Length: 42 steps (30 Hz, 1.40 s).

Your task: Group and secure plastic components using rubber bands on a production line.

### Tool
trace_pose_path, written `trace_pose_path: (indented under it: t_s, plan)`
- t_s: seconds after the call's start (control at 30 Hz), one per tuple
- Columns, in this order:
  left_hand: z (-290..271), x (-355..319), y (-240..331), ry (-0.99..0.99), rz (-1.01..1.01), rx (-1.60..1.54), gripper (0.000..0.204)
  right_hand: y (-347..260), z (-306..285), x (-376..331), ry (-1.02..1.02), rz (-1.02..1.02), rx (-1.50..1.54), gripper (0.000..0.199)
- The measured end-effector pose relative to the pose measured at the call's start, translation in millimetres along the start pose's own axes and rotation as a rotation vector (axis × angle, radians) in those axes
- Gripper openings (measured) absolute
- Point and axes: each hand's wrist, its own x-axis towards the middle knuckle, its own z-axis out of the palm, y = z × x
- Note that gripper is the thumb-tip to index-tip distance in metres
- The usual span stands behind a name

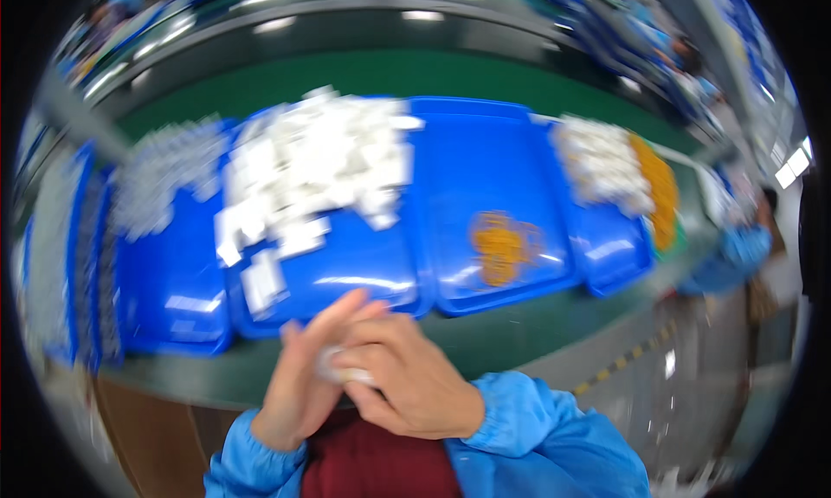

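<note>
Both hands meet low in the middle, in front of the blue trays. Between them is a small white part (pixel 330 365), blurred by motion, so its exact kind cannot be told. The fingers of my right hand (pixel 415 378) are curled around it. My left hand (pixel 299 385) supports the same part from the other side, its fingers fairly straight and partly covered by the right hand. Just beyond the hands stands a blue tray (pixel 363 277) heaped with white box-shaped pieces (pixel 325 156). One white piece (pixel 263 281) lies apart near that tray's front edge.
Right of it, a blue tray (pixel 476 164) holds a small pile of orange rings (pixel 502 245). Farther right are bagged white pieces (pixel 603 162) and an orange heap (pixel 662 190). Clear pieces (pixel 169 173) fill a left tray. A green conveyor belt (pixel 372 69) runs behind; people work at the far right.
</note>
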Motion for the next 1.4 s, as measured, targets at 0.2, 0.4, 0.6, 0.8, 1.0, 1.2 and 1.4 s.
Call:
trace_pose_path:
  t_s: [0.2, 0.4, 0.6, 0.8, 1.0, 1.2, 1.4]
  plan:
    - [-15.1, 0.6, 11.5, 0.411, 0.602, 0.544, 0.07, 38.4, -144.2, -21.6, 0.557, 0.255, -0.653, 0.036]
    - [-29.9, 6.5, 29.9, 0.627, 0.59, 0.547, 0.059, 127.6, -306.0, -125.0, 0.803, 0.584, -1.059, 0.037]
    - [-46.0, 4.4, 39.0, 0.721, 0.587, 0.614, 0.047, 203.7, -335.1, -128.7, 0.652, 0.47, -1.313, 0.035]
    - [-86.2, -7.4, 66.2, 0.837, 0.631, 0.727, 0.033, 236.8, -373.3, -170.1, 0.482, 0.204, -1.638, 0.025]
    - [-139.3, -39.3, 93.6, 0.842, 0.542, 1.422, 0.015, 206.3, -362.3, -151.5, 0.37, 0.339, -1.481, 0.04]
    - [-162.6, 4.5, 137.1, 0.666, 0.744, 2.216, 0.017, 80.5, -160.6, 9.5, 0.203, 0.137, -0.804, 0.031]
    - [-208.5, 27.3, 151.7, 0.697, 0.591, 2.521, 0.021, 61.6, -5.8, 99.5, -0.241, -0.379, -0.543, 0.026]
